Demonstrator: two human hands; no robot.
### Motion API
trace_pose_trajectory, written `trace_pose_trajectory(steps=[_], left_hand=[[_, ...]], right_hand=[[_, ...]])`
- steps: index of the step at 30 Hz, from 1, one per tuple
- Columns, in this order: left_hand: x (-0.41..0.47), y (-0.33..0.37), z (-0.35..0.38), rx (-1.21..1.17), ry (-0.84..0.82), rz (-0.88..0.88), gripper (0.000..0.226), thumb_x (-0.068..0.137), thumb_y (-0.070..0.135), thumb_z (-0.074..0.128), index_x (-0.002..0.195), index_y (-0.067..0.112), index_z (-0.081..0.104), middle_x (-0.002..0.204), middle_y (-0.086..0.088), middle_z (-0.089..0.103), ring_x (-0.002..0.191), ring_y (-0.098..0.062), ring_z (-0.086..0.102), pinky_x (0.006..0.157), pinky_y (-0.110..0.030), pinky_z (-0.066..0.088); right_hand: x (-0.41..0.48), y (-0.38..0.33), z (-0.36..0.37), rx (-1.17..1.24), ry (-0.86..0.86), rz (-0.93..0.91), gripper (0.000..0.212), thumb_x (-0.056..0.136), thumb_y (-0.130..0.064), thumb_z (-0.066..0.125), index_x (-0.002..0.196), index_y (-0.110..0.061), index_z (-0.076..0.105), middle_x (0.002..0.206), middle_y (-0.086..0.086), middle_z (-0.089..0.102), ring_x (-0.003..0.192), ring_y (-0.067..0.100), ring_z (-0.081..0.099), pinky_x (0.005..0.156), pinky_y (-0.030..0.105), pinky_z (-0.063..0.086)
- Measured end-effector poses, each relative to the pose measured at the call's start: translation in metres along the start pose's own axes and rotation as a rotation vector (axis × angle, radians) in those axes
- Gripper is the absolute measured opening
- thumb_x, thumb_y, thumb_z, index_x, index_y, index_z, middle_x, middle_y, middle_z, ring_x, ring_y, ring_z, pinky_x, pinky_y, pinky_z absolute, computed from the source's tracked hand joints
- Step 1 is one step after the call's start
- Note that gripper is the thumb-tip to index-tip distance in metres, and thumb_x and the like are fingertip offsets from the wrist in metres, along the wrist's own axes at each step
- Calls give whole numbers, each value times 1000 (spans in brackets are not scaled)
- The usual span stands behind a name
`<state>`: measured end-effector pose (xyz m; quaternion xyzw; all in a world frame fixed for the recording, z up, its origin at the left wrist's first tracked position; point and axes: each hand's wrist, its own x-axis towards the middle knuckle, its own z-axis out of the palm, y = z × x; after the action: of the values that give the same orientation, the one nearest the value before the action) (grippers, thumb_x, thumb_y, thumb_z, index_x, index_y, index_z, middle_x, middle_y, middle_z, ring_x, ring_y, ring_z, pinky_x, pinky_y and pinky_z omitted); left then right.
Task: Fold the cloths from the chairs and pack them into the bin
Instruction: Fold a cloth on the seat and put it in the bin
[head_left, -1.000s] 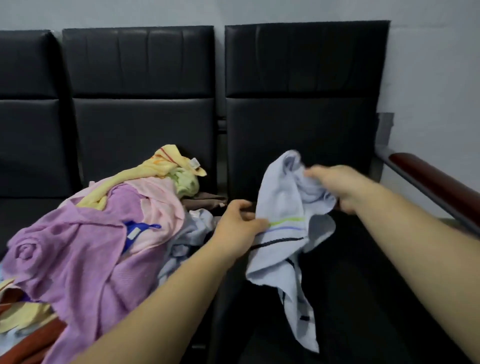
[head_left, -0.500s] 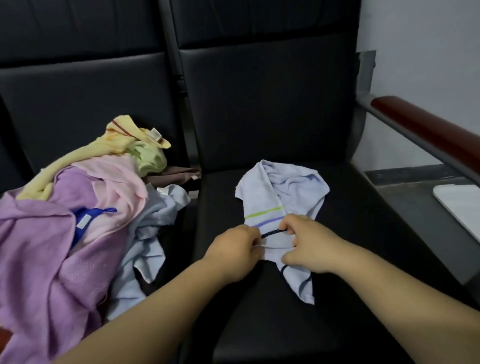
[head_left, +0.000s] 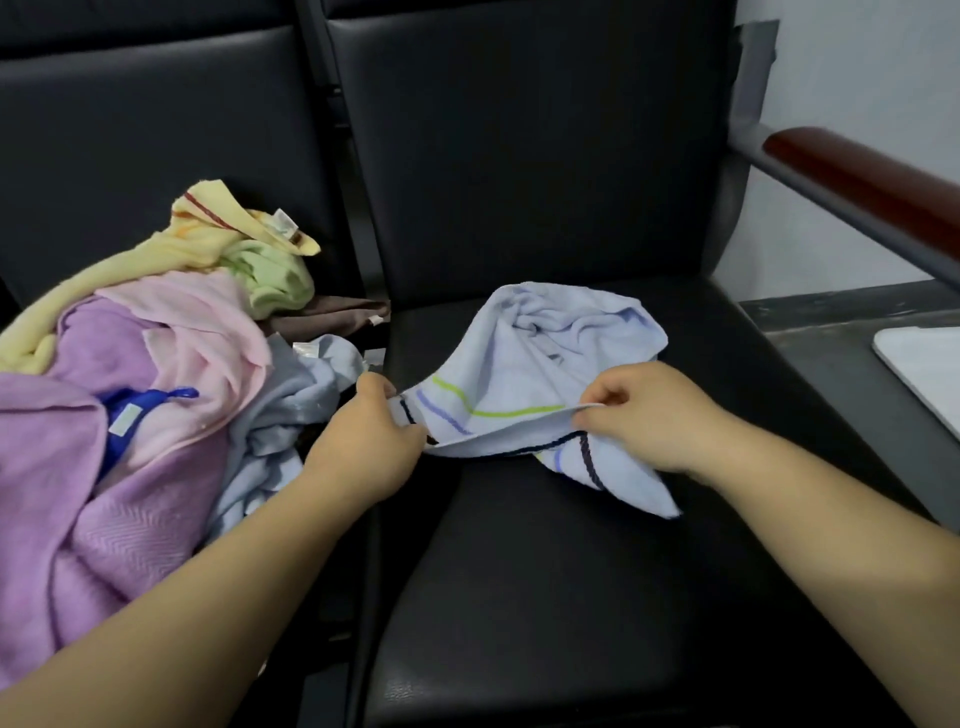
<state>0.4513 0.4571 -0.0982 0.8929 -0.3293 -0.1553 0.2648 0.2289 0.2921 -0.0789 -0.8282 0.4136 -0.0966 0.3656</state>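
- here the left hand (head_left: 363, 447) and right hand (head_left: 649, 421) each pinch the pale blue cloth (head_left: 545, 353) by its near striped edge, fingers (head_left: 605, 397) curled on it, likely to stretch it flat
- the cloth lies crumpled on the right chair seat (head_left: 519, 597), a firm place to fold
- the unfolded pile (head_left: 130, 405) waits on the next seat

Pale blue cloth (head_left: 540, 358) between both hands
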Motion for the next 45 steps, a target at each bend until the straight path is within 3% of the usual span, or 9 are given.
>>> trace_pose_trajectory(steps=[5, 12, 18, 21, 26, 30, 37, 42, 45], left_hand=[[-4, 3, 10, 148, 102, 298, 57, 78, 51, 56, 129, 30, 48, 127, 0, 48, 118, -26, 52, 97, -45, 47], [-12, 16, 30, 267, -166, 589, 35, 78, 64, 61, 95, 34, 60, 102, 13, 55, 102, -16, 50, 90, -38, 44], [-12, 26, 20, -94, -53, 432, 10, 91, 13, 56, 82, 17, 54, 70, 4, 57, 67, -12, 52, 63, -25, 43], [-14, 42, -4, -328, 18, 284, 10, 94, 7, 49, 90, 13, 55, 66, -2, 63, 53, -11, 52, 47, -22, 43], [-25, 51, -30, -388, -6, 338, 15, 100, 12, 49, 90, 16, 60, 63, -5, 57, 46, -19, 53, 41, -26, 42], [-17, 38, -45, -108, -166, 531, 23, 80, 31, 85, 75, 18, 67, 63, 3, 62, 57, 2, 51, 56, -18, 41], [-14, 37, -40, -249, -92, 511, 10, 90, 16, 61, 88, 7, 63, 75, -6, 66, 64, -7, 57, 60, -36, 50], [-24, 46, -49, -518, -88, 520, 15, 88, 22, 72, 94, 13, 61, 82, 5, 66, 77, -3, 58, 68, -23, 48], [-30, 45, -50, -116, -203, 559, 29, 74, 26, 89, 87, 22, 63, 73, 15, 65, 66, 4, 56, 60, -15, 44]], right_hand=[[0, -5, -2, 97, -8, 4, 10, 89, -29, 75, 80, -24, 77, 86, -6, 76, 86, 15, 70, 75, 28, 53], [-11, -25, 6, 269, -59, 2, 9, 93, -28, 70, 88, -24, 76, 95, 2, 77, 96, 24, 71, 88, 40, 57], [-18, -33, 1, 560, -63, 77, 14, 99, -15, 58, 86, -14, 62, 69, 6, 64, 70, 18, 60, 71, 35, 50], [-21, -36, -11, 415, -132, 1, 16, 90, -26, 75, 94, -19, 62, 63, -4, 59, 56, 6, 55, 66, 22, 50], [-15, -29, -5, -183, -210, -86, 28, 84, -39, 80, 90, -14, 68, 86, 8, 70, 80, 24, 66, 66, 29, 47], [-13, -28, -13, -116, -191, -88, 21, 93, -36, 68, 78, -22, 69, 81, 2, 71, 79, 18, 66, 67, 30, 51], [-21, -31, -27, 348, -147, -176, 22, 86, -21, 78, 108, -23, 77, 98, 0, 79, 94, 19, 76, 91, 46, 61], [-19, -29, -20, -146, -225, -132, 25, 76, -39, 81, 96, -29, 69, 93, -1, 75, 89, 20, 72, 79, 39, 61], [-16, -34, -12, -327, -187, -143, 15, 93, -29, 61, 90, -18, 72, 92, 14, 75, 86, 32, 72, 79, 48, 60]])
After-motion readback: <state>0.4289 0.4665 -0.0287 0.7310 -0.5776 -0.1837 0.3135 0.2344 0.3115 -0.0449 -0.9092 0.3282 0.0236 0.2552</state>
